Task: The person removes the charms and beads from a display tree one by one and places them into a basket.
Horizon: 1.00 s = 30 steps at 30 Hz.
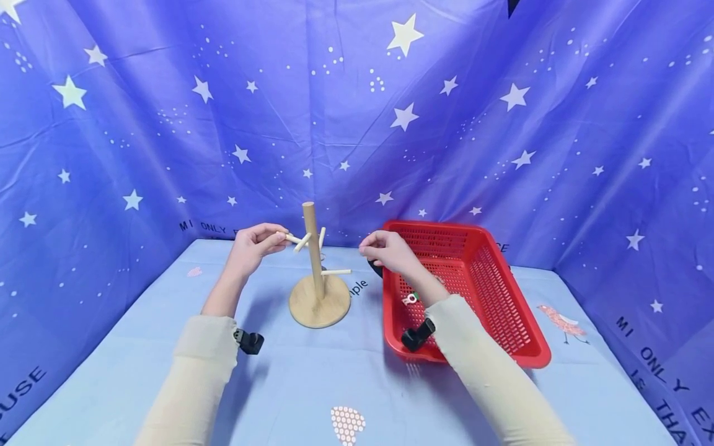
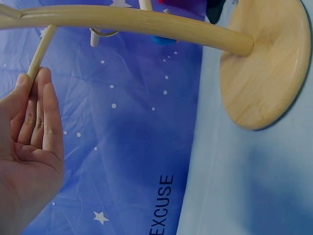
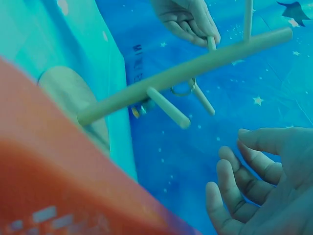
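A wooden peg stand (image 1: 313, 260) with a round base stands on the table. My left hand (image 1: 253, 248) pinches the outer end of one of its pegs (image 2: 42, 49) between thumb and fingers. A metal ring (image 3: 183, 90) hangs on another peg at the back, with a small coloured charm (image 3: 142, 107) below it, partly hidden by the post. Right of the stand, my right hand (image 1: 393, 251) hovers by the red basket's left rim. Its fingers (image 3: 234, 182) are loosely curled with nothing between them.
The red plastic basket (image 1: 504, 303) sits on the right of the table, a small keychain (image 1: 411, 298) with white and green parts inside. A black item (image 1: 376, 268) shows at its left rim. Starry blue cloth (image 1: 346, 111) hangs behind the pale blue tabletop (image 1: 290, 384).
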Motion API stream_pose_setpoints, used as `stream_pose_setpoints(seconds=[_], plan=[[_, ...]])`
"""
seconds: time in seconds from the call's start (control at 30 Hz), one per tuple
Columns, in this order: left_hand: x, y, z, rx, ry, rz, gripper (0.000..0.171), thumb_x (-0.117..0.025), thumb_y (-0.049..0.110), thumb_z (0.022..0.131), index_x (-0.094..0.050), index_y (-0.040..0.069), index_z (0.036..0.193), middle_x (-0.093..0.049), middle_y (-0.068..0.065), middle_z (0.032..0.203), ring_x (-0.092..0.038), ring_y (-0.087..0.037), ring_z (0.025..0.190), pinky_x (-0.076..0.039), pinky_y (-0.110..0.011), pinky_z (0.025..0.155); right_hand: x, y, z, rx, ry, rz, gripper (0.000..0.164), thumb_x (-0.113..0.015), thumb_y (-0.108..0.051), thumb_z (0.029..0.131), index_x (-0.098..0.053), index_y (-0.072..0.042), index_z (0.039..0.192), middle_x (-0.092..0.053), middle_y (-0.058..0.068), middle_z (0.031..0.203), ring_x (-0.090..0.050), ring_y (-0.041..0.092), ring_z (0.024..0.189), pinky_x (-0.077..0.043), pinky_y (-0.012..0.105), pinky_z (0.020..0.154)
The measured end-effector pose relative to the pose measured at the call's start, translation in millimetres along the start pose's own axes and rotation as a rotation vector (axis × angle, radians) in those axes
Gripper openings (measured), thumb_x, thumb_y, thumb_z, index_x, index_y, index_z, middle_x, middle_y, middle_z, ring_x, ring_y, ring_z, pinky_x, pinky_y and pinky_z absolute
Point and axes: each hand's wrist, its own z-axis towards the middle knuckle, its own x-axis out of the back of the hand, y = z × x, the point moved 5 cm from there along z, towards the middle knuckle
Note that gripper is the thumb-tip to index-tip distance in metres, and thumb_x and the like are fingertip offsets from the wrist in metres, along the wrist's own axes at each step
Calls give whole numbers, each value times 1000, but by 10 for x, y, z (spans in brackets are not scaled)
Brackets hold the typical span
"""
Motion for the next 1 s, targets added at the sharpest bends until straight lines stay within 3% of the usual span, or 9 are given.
stream_pose_setpoints(seconds=[0.23, 0.4, 0.63, 1.0], plan=[[16, -31, -23, 23, 13, 9, 24, -62, 9, 98, -64, -11, 111, -74, 16, 85, -72, -1, 83, -61, -20, 82, -201, -93, 79, 32, 1, 42, 15, -68, -14, 93, -70, -2, 102, -67, 5, 85, -61, 16, 80, -61, 31, 77], [3, -23, -15, 27, 15, 16, 27, -62, 11, 98, -63, -12, 113, -74, 17, 86, -72, 0, 84, -61, -20, 83, -318, -138, 125, 31, -1, 56, 16, -69, -15, 93, -71, -3, 103, -69, 9, 94, -62, 14, 83, -62, 37, 84], [-8, -40, 3, 40, 14, 4, 30, -62, 12, 99, -61, -13, 115, -74, 17, 86, -72, 0, 84, -61, -21, 83, -468, -128, 193, 23, -11, 40, 17, -70, -15, 92, -72, -3, 103, -72, 11, 99, -60, 11, 83, -59, 23, 72], [-16, -44, 48, 58, 34, 23, 32, -62, 12, 99, -60, -15, 116, -73, 18, 85, -72, 0, 83, -61, -23, 84, -611, -151, 257, 55, -16, -34, 18, -71, -17, 92, -73, -4, 103, -72, 12, 99, -61, 16, 88, -50, 18, 69]])
